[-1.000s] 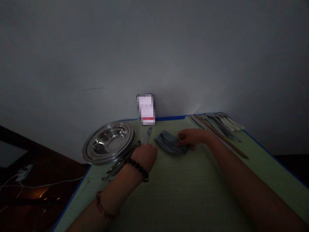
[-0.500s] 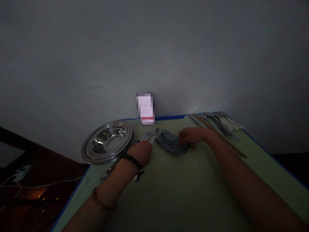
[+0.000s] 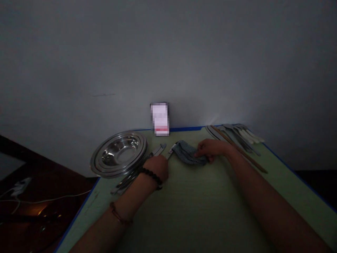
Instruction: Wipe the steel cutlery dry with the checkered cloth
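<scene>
My left hand (image 3: 157, 166), wearing a dark beaded bracelet, is closed around what looks like a metal knife (image 3: 171, 151). Its flat end sticks out past my fingers and touches the left edge of a grey-blue checked cloth (image 3: 187, 153); the rest is hidden by my hand. My right hand (image 3: 210, 149) pinches the right side of the cloth, which is bunched up over the table. Beside my left hand, several metal utensils (image 3: 129, 181) lie in a pile, partly covered by my wrist.
Stacked steel bowls (image 3: 94, 163) stand at the table's left. On the far right lie several utensils with white handles (image 3: 251, 136), and a pair of wooden chopsticks (image 3: 240, 149). A phone (image 3: 160, 118) leans on the wall (image 3: 168, 52). Blue tape edges the green table (image 3: 200, 211).
My left hand has shifted slightly right, bringing the knife's end from beside the cloth up against its left edge. My right hand keeps hold of the cloth nearly in place.
</scene>
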Demonstrator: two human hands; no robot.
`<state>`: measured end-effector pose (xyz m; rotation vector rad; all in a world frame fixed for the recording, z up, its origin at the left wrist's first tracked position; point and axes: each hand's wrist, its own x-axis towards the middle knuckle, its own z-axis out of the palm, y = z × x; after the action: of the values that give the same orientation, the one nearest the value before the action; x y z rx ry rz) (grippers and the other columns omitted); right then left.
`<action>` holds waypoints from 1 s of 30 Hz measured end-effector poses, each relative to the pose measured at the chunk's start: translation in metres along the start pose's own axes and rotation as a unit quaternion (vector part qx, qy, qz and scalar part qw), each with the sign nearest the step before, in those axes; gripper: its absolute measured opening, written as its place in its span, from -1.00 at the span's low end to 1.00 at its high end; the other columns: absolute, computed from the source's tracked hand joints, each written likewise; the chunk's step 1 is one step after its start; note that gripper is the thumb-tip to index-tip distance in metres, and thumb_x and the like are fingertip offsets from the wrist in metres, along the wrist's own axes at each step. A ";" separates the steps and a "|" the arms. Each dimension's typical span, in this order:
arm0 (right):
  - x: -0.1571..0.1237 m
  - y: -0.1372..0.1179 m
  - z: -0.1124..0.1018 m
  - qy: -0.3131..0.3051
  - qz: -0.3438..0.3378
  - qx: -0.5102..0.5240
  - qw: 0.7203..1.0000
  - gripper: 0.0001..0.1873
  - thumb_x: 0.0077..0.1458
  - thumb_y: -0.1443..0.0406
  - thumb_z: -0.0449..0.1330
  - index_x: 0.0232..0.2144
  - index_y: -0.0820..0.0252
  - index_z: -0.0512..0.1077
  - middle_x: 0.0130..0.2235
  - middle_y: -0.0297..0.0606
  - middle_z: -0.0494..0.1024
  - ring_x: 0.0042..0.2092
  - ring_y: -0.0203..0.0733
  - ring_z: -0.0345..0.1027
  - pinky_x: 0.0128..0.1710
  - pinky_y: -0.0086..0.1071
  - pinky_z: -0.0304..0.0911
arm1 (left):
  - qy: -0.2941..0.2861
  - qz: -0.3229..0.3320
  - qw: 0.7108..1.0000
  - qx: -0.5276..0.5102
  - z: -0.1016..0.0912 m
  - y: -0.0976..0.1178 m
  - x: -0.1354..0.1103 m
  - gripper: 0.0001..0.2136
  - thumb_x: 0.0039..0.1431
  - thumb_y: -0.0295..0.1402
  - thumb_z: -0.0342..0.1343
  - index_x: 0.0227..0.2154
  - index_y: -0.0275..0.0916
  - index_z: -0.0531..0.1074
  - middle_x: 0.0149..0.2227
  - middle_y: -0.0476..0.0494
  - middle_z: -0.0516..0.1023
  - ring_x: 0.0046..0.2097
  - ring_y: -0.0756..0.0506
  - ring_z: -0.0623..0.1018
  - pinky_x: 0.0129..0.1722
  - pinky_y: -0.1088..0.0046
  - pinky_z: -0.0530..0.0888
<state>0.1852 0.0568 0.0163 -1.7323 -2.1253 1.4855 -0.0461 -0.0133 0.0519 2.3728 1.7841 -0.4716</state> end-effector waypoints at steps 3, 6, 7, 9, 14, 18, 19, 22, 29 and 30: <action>0.005 0.002 0.003 0.020 0.008 0.056 0.998 -0.51 -0.22 -0.07 0.28 -0.59 0.14 0.17 -0.74 -0.50 0.25 -0.64 -0.30 0.29 -0.56 -0.42 0.22 | 0.008 -0.017 1.000 0.007 0.004 0.006 -0.002 -0.74 0.12 -0.59 -0.10 -0.26 -0.49 0.49 -0.22 -0.55 0.57 -0.13 -0.32 0.58 -0.22 0.21 0.51; 0.002 0.001 0.012 0.074 0.008 0.035 0.997 -0.56 -0.14 -0.05 0.23 -0.55 0.14 0.19 -0.71 -0.47 0.28 -0.64 -0.27 0.30 -0.59 -0.41 0.19 | 0.029 -0.025 0.999 0.007 0.006 0.009 0.001 -0.71 0.18 -0.59 -0.17 -0.19 -0.50 0.44 -0.24 -0.54 0.57 -0.13 -0.30 0.58 -0.23 0.24 0.50; -0.001 0.001 0.018 0.119 -0.005 0.012 0.993 -0.60 -0.07 -0.04 0.19 -0.51 0.14 0.21 -0.67 -0.43 0.33 -0.63 -0.26 0.31 -0.57 -0.40 0.19 | 0.038 -0.029 0.999 0.007 0.007 0.009 0.003 -0.70 0.19 -0.59 -0.20 -0.17 -0.51 0.42 -0.24 -0.54 0.57 -0.13 -0.29 0.58 -0.24 0.25 0.50; -0.009 0.003 0.032 0.257 -0.063 -0.052 0.963 -0.68 0.06 0.01 0.08 -0.38 0.15 0.26 -0.53 -0.32 0.43 -0.54 -0.25 0.35 -0.50 -0.38 0.21 | 0.054 -0.033 0.998 0.006 0.010 0.010 0.007 -0.69 0.20 -0.60 -0.24 -0.14 -0.51 0.38 -0.25 -0.54 0.57 -0.15 -0.29 0.59 -0.27 0.25 0.49; -0.022 0.009 0.061 0.376 -0.208 -0.165 0.888 -0.51 0.09 -0.01 0.03 -0.03 0.15 0.23 -0.04 -0.08 0.36 -0.11 -0.08 0.35 -0.15 -0.23 0.25 | 0.088 -0.009 0.996 0.002 0.019 0.013 0.012 -0.71 0.24 -0.51 -0.23 -0.08 -0.44 0.31 -0.27 -0.45 0.58 -0.20 -0.28 0.60 -0.30 0.24 0.47; -0.016 0.012 0.063 0.383 -0.241 -0.188 0.872 -0.37 0.00 -0.02 0.13 0.04 0.18 0.21 0.06 -0.02 0.24 0.07 0.04 0.19 0.07 -0.11 0.14 | 0.105 -0.006 0.994 -0.010 0.024 0.010 0.012 -0.73 0.25 -0.47 -0.23 -0.10 -0.42 0.30 -0.30 -0.43 0.58 -0.20 -0.30 0.60 -0.30 0.22 0.45; -0.014 0.013 0.062 0.386 -0.244 -0.189 0.869 -0.41 0.02 0.00 0.12 0.03 0.18 0.23 0.04 -0.03 0.26 0.07 0.04 0.18 0.08 -0.10 0.12 | 0.108 -0.009 0.994 -0.016 0.025 0.008 0.012 -0.73 0.26 -0.46 -0.23 -0.11 -0.42 0.30 -0.30 -0.43 0.58 -0.21 -0.30 0.60 -0.30 0.22 0.44; -0.008 0.015 0.059 0.396 -0.256 -0.151 0.869 -0.59 0.11 0.13 0.05 -0.01 0.15 0.27 -0.04 -0.07 0.31 0.02 -0.04 0.22 0.05 -0.14 0.15 | 0.119 -0.018 0.992 -0.042 0.025 0.004 0.014 -0.73 0.29 -0.40 -0.25 -0.16 -0.40 0.32 -0.31 -0.39 0.58 -0.24 -0.28 0.60 -0.32 0.25 0.43; -0.011 0.014 0.047 0.404 -0.180 -0.041 0.896 -0.79 0.15 0.18 -0.06 -0.34 0.15 0.29 -0.35 -0.21 0.41 -0.27 -0.15 0.30 -0.23 -0.32 0.19 | 0.147 -0.022 0.977 -0.154 0.028 0.006 0.012 -0.73 0.33 -0.31 -0.28 -0.22 -0.26 0.32 -0.37 -0.18 0.56 -0.31 -0.15 0.58 -0.35 0.40 0.40; -0.011 0.015 0.044 0.411 -0.155 -0.026 0.898 -0.80 0.14 0.17 -0.07 -0.38 0.14 0.26 -0.39 -0.23 0.40 -0.29 -0.14 0.29 -0.26 -0.33 0.17 | 0.147 -0.015 0.974 -0.170 0.029 0.006 0.013 -0.73 0.34 -0.30 -0.29 -0.22 -0.25 0.31 -0.40 -0.13 0.55 -0.33 -0.11 0.57 -0.37 0.44 0.39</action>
<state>0.1761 0.0191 -0.0120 -1.5271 -1.8277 0.4660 -0.0417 -0.0122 0.0198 2.2614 1.8382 0.1851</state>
